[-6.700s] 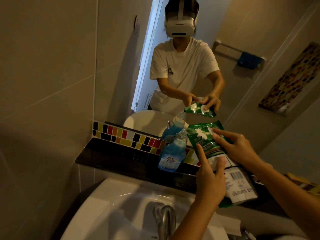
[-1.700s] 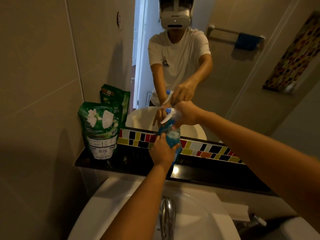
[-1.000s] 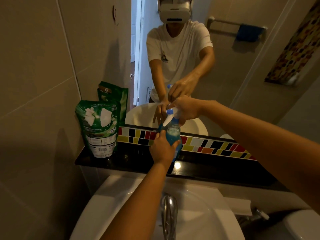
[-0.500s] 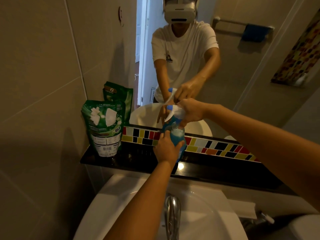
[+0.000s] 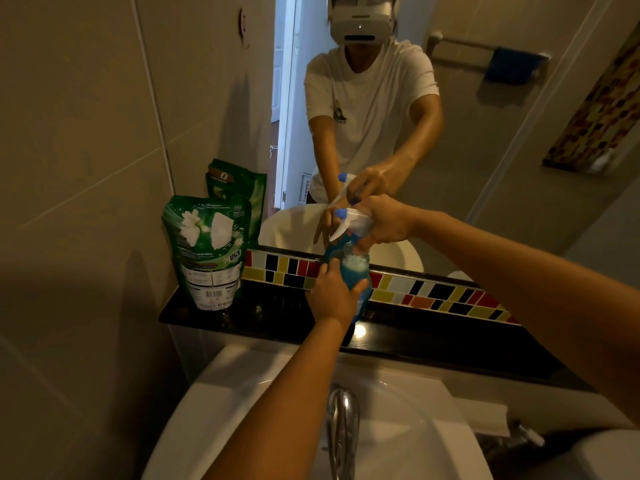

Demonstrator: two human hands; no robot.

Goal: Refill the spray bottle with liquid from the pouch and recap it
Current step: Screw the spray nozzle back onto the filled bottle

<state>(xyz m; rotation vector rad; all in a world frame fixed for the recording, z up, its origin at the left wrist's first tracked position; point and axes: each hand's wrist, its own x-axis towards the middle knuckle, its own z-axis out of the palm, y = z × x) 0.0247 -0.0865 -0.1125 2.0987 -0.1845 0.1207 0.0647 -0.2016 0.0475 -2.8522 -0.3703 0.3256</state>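
Left hand (image 5: 332, 296) wraps round clear plastic spray bottle (image 5: 355, 271) with blue liquid, on black shiny shelf (image 5: 450, 344). Right hand (image 5: 381, 221) grips white spray top (image 5: 349, 223). Green soft pouch (image 5: 207, 251) stands well left.

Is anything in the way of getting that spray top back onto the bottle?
Nothing visible. The right hand holds the spray head directly over the blue bottle, which the left hand grips; the pouch stands aside.

Both bare forearms reach forward and converge ahead of the body. The left hand (image 5: 334, 294) is closed in a wrap grip, fingers (image 5: 358, 284) curled round, wrist straight. Just above it, the right hand (image 5: 379, 220) is clenched from the right side, knuckles up, wrist slightly bent.
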